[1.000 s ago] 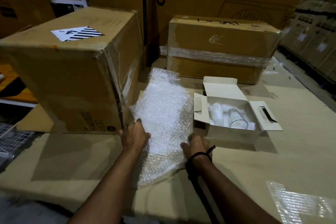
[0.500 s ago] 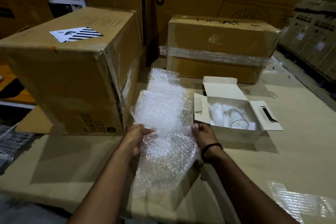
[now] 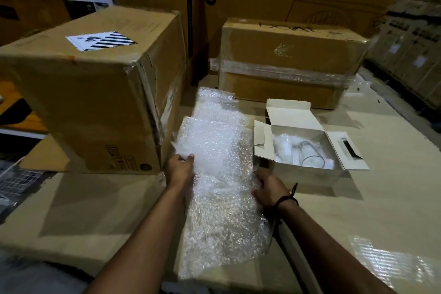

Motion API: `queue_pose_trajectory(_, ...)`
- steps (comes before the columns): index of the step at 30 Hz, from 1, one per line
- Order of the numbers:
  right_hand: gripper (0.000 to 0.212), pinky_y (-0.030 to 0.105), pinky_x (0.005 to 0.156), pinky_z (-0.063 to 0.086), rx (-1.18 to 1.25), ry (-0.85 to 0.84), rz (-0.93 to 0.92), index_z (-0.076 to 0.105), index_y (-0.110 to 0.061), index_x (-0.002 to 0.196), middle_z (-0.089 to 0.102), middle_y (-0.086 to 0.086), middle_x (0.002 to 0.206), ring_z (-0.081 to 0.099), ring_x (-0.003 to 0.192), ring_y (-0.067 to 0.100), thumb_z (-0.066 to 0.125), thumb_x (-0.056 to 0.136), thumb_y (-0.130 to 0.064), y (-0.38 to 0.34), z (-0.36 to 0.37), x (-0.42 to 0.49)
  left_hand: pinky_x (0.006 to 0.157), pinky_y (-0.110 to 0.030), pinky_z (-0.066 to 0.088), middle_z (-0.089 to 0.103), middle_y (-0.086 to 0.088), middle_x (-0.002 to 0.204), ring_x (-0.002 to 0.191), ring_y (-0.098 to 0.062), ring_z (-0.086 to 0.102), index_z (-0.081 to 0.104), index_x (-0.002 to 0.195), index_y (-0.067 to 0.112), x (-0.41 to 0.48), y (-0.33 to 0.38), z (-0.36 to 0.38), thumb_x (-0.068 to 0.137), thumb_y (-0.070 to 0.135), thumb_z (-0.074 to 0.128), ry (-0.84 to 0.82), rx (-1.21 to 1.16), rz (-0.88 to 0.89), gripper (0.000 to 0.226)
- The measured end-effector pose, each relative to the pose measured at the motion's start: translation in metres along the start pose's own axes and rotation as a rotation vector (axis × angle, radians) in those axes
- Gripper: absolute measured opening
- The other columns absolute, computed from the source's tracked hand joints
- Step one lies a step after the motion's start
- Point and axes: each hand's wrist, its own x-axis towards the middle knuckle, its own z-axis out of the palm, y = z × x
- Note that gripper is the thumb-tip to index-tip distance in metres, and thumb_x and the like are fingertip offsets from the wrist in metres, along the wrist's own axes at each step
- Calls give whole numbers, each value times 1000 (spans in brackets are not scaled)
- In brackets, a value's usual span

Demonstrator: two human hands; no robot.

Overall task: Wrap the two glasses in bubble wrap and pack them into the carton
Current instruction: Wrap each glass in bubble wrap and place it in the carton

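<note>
Bubble wrap [image 3: 214, 150] lay near-centre on the cardboard-covered table [image 3: 381, 198], running from the near edge toward the far side. It looked like more than one layer, with a far piece poking out behind the top one. Likely spread flat so a glass could be laid on it and rolled.

Left hand [image 3: 179, 170] held the wrap's left edge, thumb and fingers pinched narrow on the sheet and lifting that side a bit. Forearm came in from the near-left, wrist straight, palm turned inward.

Right hand [image 3: 270, 187] held the right edge, fingers curled round it and partly hidden under the plastic. Back of hand faced up, forearm came in from the near-right, dark wristband [image 3: 287, 199] on the wrist. Both hands were level with each other across the sheet, probably to pull it taut or peel one layer free.

Carton [image 3: 293, 114], white, sat just right of the wrap with flaps open, close enough for short reaches. One bare glass [image 3: 311, 159] lay on its side inside, rim toward the near side. A pale bundle sat left of it; couldn't tell if that was the second glass or packing.

Big brown box [image 3: 90, 102] stood tight against the wrap's left, taped box [image 3: 286, 55] at the far side. Judged stage: readying the wrap, glass not yet out.
</note>
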Motion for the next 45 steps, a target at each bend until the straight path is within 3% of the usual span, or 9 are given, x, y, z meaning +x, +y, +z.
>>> queue_pose_trajectory(8,49,32,91,49,-119,205,-61,38,-49,136,33,-2,146,57,108,21,49,95,-25,-7,21,-22,77,-32,48,71,-19,95,88,-28,67,72,97,-4,-26,43,-1,96,17,60,148,67,395,25)
queue_pose_trajectory(12,38,36,101,44,-355,165,-112,48,-41,131,34,3,150,49,125,27,47,94,-35,-8,25,-25,70,-31,52,64,-6,82,72,-17,59,64,103,1,-37,68,-7,100,7,50,-73,-539,49,15)
queue_pose_trajectory(19,28,32,67,46,238,374,23,70,-13,93,68,12,93,61,86,30,48,96,-30,-13,-16,-23,63,-30,60,67,-19,97,76,-22,73,58,96,-4,-80,37,-17,96,-5,47,-288,-927,-223,10)
queue_pose_trajectory(23,62,29,52,46,1062,-26,321,60,-12,95,66,9,86,60,70,31,47,83,-71,-30,-38,-39,71,-28,60,71,-17,106,91,-25,70,62,98,-6,-116,14,-7,92,-12,46,-405,-846,-197,18)
queue_pose_trajectory(27,29,48,66,58,895,-6,262,62,2,106,68,18,88,65,66,31,73,82,-13,-41,-42,-42,79,-32,58,74,-14,94,93,-29,68,75,84,2,-147,-5,-4,76,0,71,-575,-736,-91,9)
queue_pose_trajectory(32,22,20,40,44,1037,64,159,65,1,92,58,12,68,49,42,14,49,85,13,-19,-77,-58,88,-47,46,68,-2,79,88,-24,66,67,58,23,-162,-29,2,63,56,78,-740,-1030,-193,35)
queue_pose_trajectory(35,26,14,38,29,1130,70,223,64,-1,88,55,4,55,37,35,9,44,83,15,14,-103,-70,90,-49,40,55,-19,93,98,-36,55,56,97,7,-170,-24,7,61,79,64,-696,-1037,-330,81)
queue_pose_trajectory(38,29,21,42,35,1002,91,293,70,-4,99,63,9,71,42,43,13,48,85,9,53,-118,-77,89,-48,54,53,-35,129,111,-44,61,45,131,-8,-179,-14,17,70,56,72,-580,-885,-383,92)
queue_pose_trajectory(45,29,23,40,41,640,267,304,61,3,110,57,8,52,48,38,20,56,83,11,106,-125,-80,71,-40,57,69,0,119,92,-21,72,59,130,14,-214,-16,50,85,-13,58,-461,-368,-46,52)
